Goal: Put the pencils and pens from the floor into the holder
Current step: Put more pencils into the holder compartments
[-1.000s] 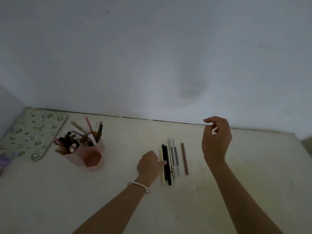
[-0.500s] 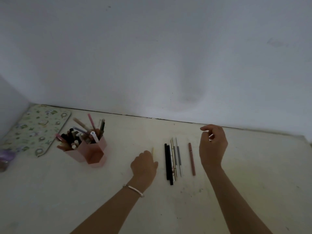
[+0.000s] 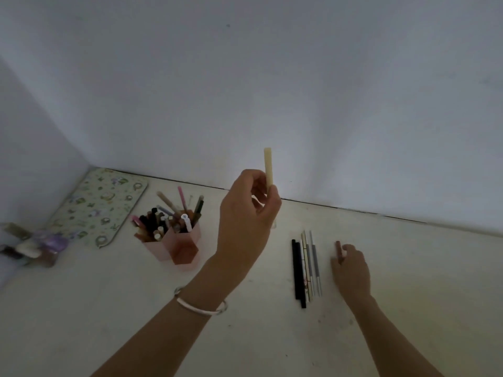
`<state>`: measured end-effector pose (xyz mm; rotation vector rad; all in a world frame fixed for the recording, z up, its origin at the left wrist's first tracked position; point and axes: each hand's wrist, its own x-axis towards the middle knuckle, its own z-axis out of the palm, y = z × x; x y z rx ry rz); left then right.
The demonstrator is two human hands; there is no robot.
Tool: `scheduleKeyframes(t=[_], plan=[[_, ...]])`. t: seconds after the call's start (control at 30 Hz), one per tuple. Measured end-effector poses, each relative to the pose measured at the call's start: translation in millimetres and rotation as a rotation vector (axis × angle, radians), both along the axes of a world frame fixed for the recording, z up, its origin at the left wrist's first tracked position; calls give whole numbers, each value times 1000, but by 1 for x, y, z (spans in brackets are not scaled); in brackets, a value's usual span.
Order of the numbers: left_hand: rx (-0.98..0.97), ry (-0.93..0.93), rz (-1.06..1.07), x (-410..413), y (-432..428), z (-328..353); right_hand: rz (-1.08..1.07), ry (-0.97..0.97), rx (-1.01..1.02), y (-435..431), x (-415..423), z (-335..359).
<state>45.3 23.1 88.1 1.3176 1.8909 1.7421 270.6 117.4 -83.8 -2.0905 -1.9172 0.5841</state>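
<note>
a pale cream pencil (image 3: 268, 165) is pinched upright by the left hand (image 3: 246, 213) at 2 o'clock of the pink hexagonal plastic holder (image 3: 179, 246), while a reddish-brown pen (image 3: 338, 247) is gripped on the floor (image 3: 408, 295) by the right hand (image 3: 351, 270) (the pencil could be deflected and dropped by the packed pens (image 3: 163, 221)).

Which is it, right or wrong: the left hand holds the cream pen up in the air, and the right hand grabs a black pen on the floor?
Wrong in one spot. The head view shows the right hand gripping the brown pen on the floor, apart from the black pens. The left hand does hold the cream pen up in the air.
</note>
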Motion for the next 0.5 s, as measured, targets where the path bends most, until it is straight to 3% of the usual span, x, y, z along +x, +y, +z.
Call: scheduleKeyframes(t=[0.1, 0.23, 0.37, 0.5], plan=[[-21, 3, -6, -16, -14, -1, 55, 78, 14, -1, -21, 12], [-59, 100, 80, -67, -33, 8, 147, 465, 226, 5, -79, 87], [-251, 194, 232, -130, -45, 9, 290, 676, 490, -8, -147, 154], [-377, 314, 299, -154, -51, -14, 372, 863, 548, -35, -201, 172]])
